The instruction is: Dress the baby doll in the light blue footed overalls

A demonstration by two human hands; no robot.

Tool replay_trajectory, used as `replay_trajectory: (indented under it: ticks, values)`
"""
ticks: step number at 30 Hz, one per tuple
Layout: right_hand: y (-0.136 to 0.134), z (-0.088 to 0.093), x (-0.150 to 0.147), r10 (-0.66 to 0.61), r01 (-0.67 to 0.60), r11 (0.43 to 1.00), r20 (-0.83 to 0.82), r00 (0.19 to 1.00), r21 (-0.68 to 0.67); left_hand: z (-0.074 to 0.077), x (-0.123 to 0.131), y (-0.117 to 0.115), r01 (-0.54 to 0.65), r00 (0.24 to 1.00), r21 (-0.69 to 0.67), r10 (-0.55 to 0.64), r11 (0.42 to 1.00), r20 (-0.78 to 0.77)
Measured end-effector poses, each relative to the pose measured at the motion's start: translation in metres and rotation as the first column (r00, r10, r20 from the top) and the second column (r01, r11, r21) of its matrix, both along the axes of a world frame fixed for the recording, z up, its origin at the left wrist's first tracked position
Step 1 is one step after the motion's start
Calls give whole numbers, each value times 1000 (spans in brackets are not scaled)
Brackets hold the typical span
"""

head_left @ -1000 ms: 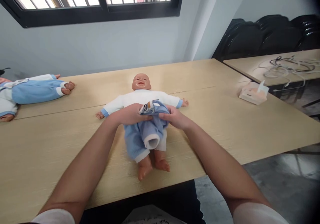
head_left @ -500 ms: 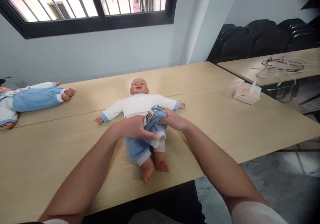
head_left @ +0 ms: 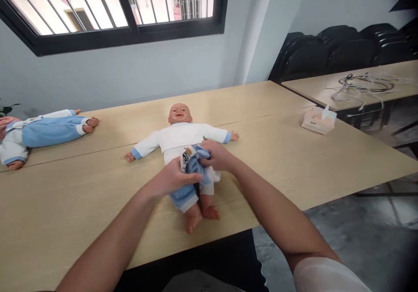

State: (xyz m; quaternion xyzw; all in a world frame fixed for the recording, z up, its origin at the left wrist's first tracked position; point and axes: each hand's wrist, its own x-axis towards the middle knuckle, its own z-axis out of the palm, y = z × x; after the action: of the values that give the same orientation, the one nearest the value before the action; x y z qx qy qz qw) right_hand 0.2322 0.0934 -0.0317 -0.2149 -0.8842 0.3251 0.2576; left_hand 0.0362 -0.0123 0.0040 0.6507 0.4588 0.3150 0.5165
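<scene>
Your left grip (head_left: 173, 176) and right grip (head_left: 217, 156) grasped one pair of blue trousers (head_left: 195, 166).
You held them at the lower body of the nearer doll (head_left: 178, 136), which lay face up on the bench (head_left: 261, 152); one trouser leg encircled one of its legs. Of the two dolls, the farther doll (head_left: 52, 131) lay to the left. One tissue box (head_left: 316, 123) stood to the right with one pale tissue (head_left: 326, 112) protruding.

Two dolls (head_left: 179, 136), tissue box (head_left: 317, 123); table (head_left: 271, 166)
</scene>
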Motion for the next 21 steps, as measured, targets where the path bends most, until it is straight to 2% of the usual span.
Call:
replay_trajectory:
  ticks: [3, 7, 10, 13, 15, 17, 19, 20, 21]
  values:
    - [1, 0, -2, -39, 22, 980, 79, 996, 200, -12, 7, -7, -77, 996, 103, 81, 992, -42]
    - [-3, 3, 3, -72, 35, 970, 148, 986, 240, -27, 13, -16, -176, 928, 205, 232, 963, -292]
    - [-14, 7, 15, -50, 30, 993, 169, 984, 114, -30, 14, -23, -143, 834, 229, 242, 963, -495]
    - [-31, 7, 33, -9, 28, 988, 123, 992, -154, -27, 11, -28, -36, 769, 275, 202, 961, -607]
    - [-43, 3, 46, -93, 97, 946, 28, 995, -309, -25, 8, -28, 0, 775, 304, 192, 953, -602]
    - [-57, -5, 53, -311, 269, 882, -50, 949, -386, -25, 4, -26, -31, 815, 327, 213, 945, -539]
    - [-74, -12, 51, -529, 481, 779, -10, 848, -402, -26, 1, -23, -137, 848, 351, 292, 926, -442]
    - [-84, -15, 47, -583, 550, 734, 46, 811, -399, -28, -1, -22, -210, 854, 366, 352, 907, -383]
    - [-94, -16, 41, -588, 572, 717, 95, 803, -398, -29, -2, -20, -282, 853, 382, 412, 880, -320]
